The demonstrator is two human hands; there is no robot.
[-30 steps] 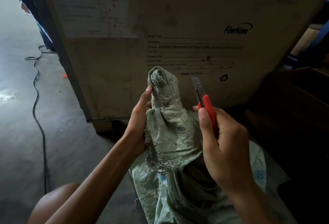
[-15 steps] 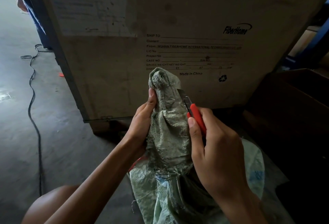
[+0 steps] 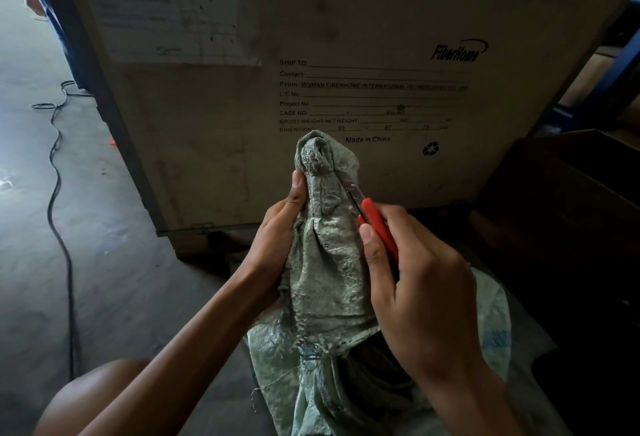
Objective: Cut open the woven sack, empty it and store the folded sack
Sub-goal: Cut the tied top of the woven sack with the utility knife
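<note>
A pale green woven sack [image 3: 325,262] stands between my arms, its neck bunched and pulled upward. My left hand [image 3: 280,231] grips that bunched neck from the left, thumb pressed against the fabric. My right hand [image 3: 415,283] holds a red utility knife [image 3: 375,224] by the handle. Its metal blade lies against the right side of the neck, just under the knotted top. The lower sack spreads over the floor, with dark contents partly showing in a gap beneath my right wrist.
A large wooden shipping crate [image 3: 381,55] with printed labels stands directly behind the sack. A black cable [image 3: 57,193] snakes along the concrete floor at left. A dark brown box [image 3: 561,210] sits at right. My bare knee [image 3: 93,397] is at lower left.
My right hand has brought the knife down and leftward from free air until the blade rests on the sack's neck. My left hand keeps its grip on the neck.
</note>
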